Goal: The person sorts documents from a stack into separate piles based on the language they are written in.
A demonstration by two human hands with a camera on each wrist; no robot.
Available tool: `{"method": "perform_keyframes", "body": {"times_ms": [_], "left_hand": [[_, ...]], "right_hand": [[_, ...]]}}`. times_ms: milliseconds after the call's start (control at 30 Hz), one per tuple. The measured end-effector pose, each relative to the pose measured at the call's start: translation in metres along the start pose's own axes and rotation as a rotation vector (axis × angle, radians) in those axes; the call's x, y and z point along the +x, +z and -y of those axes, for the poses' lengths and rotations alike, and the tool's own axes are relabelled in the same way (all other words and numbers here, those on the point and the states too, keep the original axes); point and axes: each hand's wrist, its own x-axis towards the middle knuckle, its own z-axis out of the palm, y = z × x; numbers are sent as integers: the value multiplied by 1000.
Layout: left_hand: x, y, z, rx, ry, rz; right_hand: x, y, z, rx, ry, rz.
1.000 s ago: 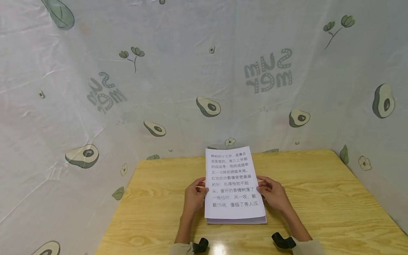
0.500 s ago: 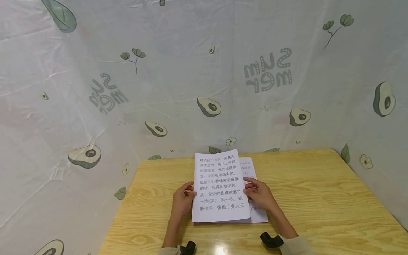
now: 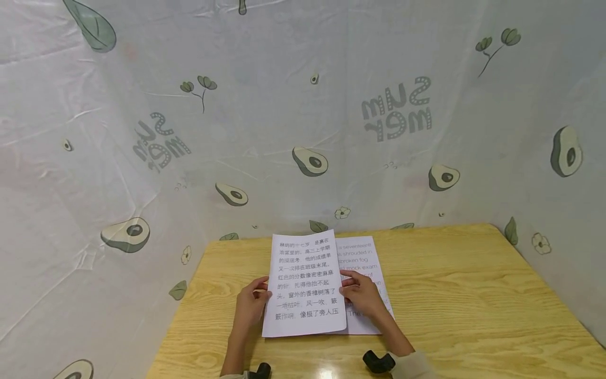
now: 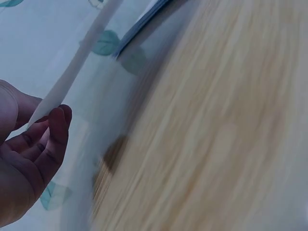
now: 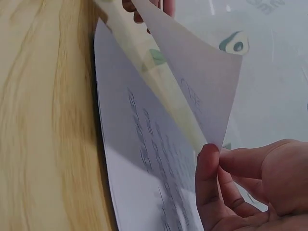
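A white sheet of paper (image 3: 305, 284) printed with Chinese characters is held up between both hands. My left hand (image 3: 251, 302) pinches its left edge between thumb and fingers, as the left wrist view also shows. On the opposite edge, my right hand (image 3: 362, 295) has the same kind of pinch; in the right wrist view the sheet (image 5: 211, 91) bends upward from those fingers. Beneath and to the right lies a stack of paper (image 3: 364, 258) with English print on top, partly covered by the sheet and the right hand.
A wooden table (image 3: 450, 295) carries the papers. Behind and beside it hangs a pale curtain (image 3: 265, 105) with avocado and leaf prints. Black curved pieces (image 3: 379, 362) sit at both wrists, near the beige sleeves (image 3: 412, 366).
Both hands have carried the Chinese-printed sheet to the left, off the stack. The English-printed page under it has come into view on the right.
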Motion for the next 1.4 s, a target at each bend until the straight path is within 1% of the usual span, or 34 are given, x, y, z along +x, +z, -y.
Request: {"method": "perform_keyframes", "body": {"times_ms": [67, 267, 467, 600, 733, 900, 1000, 1200, 1300, 1400], "left_hand": [[0, -6, 5, 10, -4, 3], [-4, -22, 18, 10, -45, 22], [-7, -38, 27, 33, -84, 29], [-5, -47, 32, 62, -85, 30], [-2, -56, 36, 66, -77, 25], [1, -63, 39, 61, -87, 43], [3, -67, 39, 77, -98, 54], [10, -74, 35, 89, -113, 34], [11, -77, 37, 88, -132, 31], [11, -78, 39, 88, -137, 37]], "right_hand": [[-1, 7, 1, 8, -3, 3], [-3, 25, 1, 21, -18, 22], [-7, 44, 0, 39, -6, 41], [-6, 54, -1, 43, -17, 54], [-5, 62, 0, 49, -32, 65], [-4, 69, 1, 44, -41, 60], [-3, 71, 2, 43, -49, 59], [3, 77, 8, 26, -64, 60], [5, 80, 10, 25, -63, 63], [5, 82, 10, 20, -68, 63]]}}
